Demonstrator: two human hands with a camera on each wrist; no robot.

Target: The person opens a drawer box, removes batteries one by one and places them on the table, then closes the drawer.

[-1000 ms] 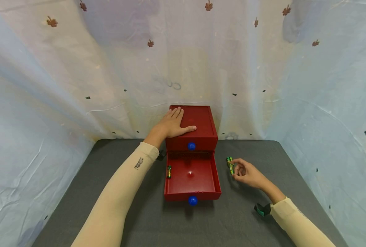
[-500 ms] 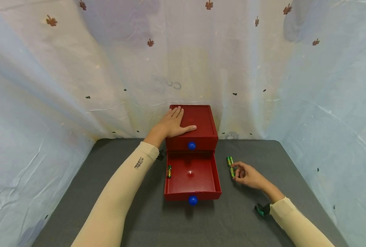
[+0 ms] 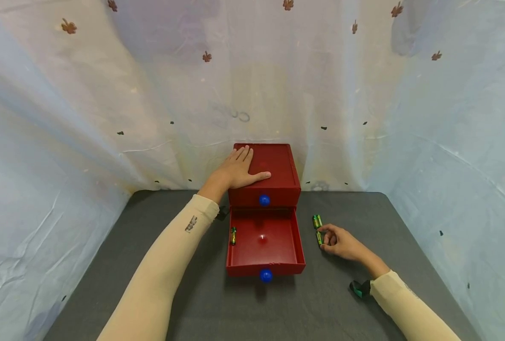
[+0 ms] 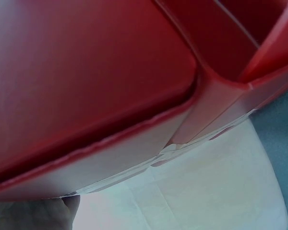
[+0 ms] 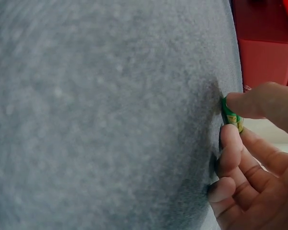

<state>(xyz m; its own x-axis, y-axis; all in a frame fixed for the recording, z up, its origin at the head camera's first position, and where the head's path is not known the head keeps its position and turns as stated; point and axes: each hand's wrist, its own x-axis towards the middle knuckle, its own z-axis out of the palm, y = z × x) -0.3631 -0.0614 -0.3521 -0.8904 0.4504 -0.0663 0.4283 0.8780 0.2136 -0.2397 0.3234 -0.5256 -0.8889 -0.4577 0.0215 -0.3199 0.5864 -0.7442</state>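
Note:
My left hand (image 3: 237, 171) rests flat, fingers spread, on top of a red drawer box (image 3: 278, 163). The box's lower drawer (image 3: 263, 255) is pulled out toward me. Inside it, along the left wall, lies a green and black battery (image 3: 233, 236). To the right of the drawer, my right hand (image 3: 339, 242) pinches a green battery (image 3: 319, 238) between thumb and index finger, close to the table. Just beyond its fingertips lie more green batteries (image 3: 317, 221) side by side. In the right wrist view the pinched battery (image 5: 234, 119) is partly hidden by the thumb and fingers.
The upper drawer with a blue knob (image 3: 264, 200) is closed; another blue knob (image 3: 266, 275) is on the lower drawer's front. A dark grey cloth (image 3: 320, 303) covers the table. Pale curtains (image 3: 171, 94) hang behind and at both sides.
My right hand has drawn the pinched battery slightly toward me, and a gap now shows between it and the other batteries. My left hand has stayed on the box.

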